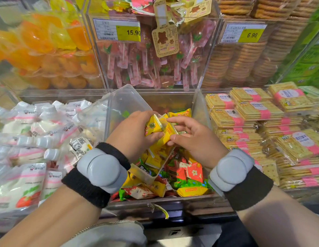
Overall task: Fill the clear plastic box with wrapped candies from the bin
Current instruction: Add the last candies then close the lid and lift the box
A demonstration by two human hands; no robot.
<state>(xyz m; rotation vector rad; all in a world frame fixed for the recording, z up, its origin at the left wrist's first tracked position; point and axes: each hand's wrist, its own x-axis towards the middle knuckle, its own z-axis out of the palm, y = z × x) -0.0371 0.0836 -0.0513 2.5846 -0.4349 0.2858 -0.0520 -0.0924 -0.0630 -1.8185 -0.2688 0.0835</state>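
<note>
The clear plastic box (pixel 147 176) is tilted over the candy bin (pixel 160 199), its hinged lid (pixel 125 104) standing open behind. Several yellow wrapped candies (pixel 156 155) lie inside it. My left hand (pixel 135 132) grips the box at its upper rim, thumb pressed on a yellow candy (pixel 153 124). My right hand (pixel 196 138) pinches another yellow candy (pixel 168 131) at the box's mouth. Red, green and yellow wrapped candies (pixel 188 172) fill the bin beneath both hands.
White spouted pouches (pixel 35 132) fill the bin on the left, cracker packs (pixel 258 113) the one on the right. Behind stand clear bins of pink lollipops (pixel 151 65), orange jelly cups (pixel 48 50) and stacked biscuits (pixel 244 65). A clear divider (pixel 199 106) walls the candy bin.
</note>
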